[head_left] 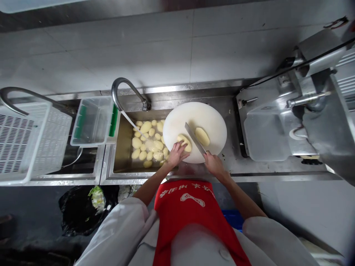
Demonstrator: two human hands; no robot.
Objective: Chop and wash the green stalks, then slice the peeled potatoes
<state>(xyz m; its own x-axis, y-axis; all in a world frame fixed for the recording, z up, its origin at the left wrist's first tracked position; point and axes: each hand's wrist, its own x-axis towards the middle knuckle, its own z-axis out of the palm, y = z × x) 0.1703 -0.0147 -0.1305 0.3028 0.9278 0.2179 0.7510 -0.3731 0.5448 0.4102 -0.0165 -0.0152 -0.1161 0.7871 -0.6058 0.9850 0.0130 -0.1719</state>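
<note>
On a round white cutting board (195,112) lie two pale, peeled potato pieces. My left hand (177,153) rests its fingers on the left potato (185,143), pressing it to the board. My right hand (213,162) grips the handle of a kitchen knife (195,138), whose blade stands between the two pieces. To the right of the blade sits a potato half (202,136), its flat cut face showing. Part of the left potato is hidden beneath my fingers.
Water runs from a curved tap (129,83) into a sink (120,162) of peeled potatoes (146,144). A clear plastic bin (91,125) and white basket (55,140) stand left. At right is a metal slicing machine (307,99) with a plastic tray (266,136). A black bag (74,210) lies below.
</note>
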